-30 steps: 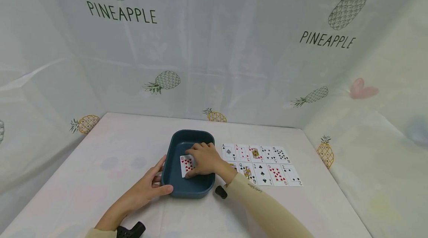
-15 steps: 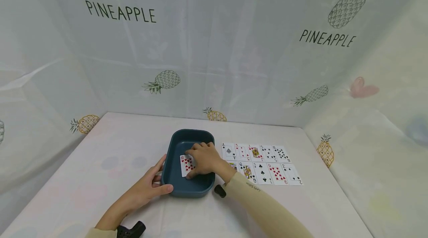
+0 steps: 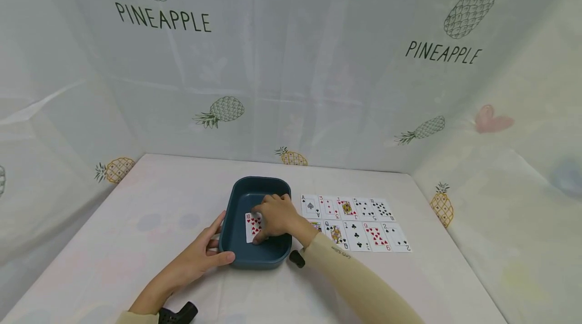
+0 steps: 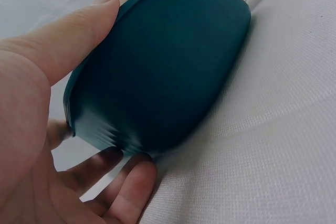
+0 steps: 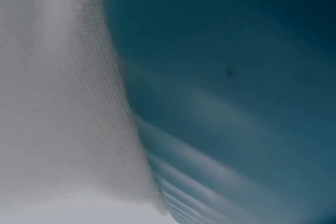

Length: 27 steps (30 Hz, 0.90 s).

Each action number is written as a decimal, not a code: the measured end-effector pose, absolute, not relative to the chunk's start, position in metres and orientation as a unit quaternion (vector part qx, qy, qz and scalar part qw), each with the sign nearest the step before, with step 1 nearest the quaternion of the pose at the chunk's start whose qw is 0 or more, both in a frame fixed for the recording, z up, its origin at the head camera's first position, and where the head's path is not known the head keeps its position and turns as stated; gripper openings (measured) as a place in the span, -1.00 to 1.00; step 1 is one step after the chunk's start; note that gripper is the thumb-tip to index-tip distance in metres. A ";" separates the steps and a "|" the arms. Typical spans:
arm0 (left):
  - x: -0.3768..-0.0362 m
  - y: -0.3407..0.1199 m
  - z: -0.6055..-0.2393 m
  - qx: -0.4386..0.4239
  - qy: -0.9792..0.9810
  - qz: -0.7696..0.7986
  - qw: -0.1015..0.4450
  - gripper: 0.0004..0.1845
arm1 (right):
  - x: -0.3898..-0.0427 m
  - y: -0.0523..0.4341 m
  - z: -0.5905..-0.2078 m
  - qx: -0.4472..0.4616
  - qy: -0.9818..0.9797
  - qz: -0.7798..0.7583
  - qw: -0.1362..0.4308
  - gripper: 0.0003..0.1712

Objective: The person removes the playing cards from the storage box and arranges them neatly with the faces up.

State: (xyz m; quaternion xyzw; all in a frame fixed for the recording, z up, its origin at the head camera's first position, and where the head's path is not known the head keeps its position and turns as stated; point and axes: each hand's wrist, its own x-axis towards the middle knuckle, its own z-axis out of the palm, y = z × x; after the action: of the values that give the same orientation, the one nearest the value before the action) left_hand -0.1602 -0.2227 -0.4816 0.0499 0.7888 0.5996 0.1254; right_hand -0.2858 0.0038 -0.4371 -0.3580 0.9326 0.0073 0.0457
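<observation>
A dark teal tray (image 3: 259, 180) stands on the white tablecloth. My left hand (image 3: 212, 249) grips its near left corner: the thumb (image 4: 79, 30) lies on the rim and the fingers (image 4: 131, 182) curl under the base. My right hand (image 3: 269, 222) reaches into the tray with fingers curled over a ten of hearts card (image 3: 251, 223), thumb at the card's near edge. The card lies face up on the tray floor, its right part hidden by the hand. The right wrist view shows only the tray wall (image 5: 236, 77) against the cloth.
Two rows of face-up playing cards (image 3: 359, 223) lie on the table just right of the tray. Pineapple-print sheets wall the table at the back and both sides. Bare cloth (image 3: 150, 213) spreads left of the tray. Black wrist mounts (image 3: 297, 258) sit near both forearms.
Almost nothing has changed. My right hand and the ten of hearts have shifted very slightly inside the tray. The left hand keeps the same hold.
</observation>
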 end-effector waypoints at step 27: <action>-0.161 -0.222 -0.480 0.044 0.790 0.599 0.125 0.09 | -0.288 0.027 -0.423 -0.401 0.892 -0.202 0.051 -0.07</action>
State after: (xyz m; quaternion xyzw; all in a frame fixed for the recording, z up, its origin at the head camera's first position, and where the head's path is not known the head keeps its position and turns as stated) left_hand -0.1613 -0.2222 -0.4802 0.0444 0.7895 0.5992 0.1252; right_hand -0.2881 0.0273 -0.4235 -0.4012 0.8920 -0.2018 0.0510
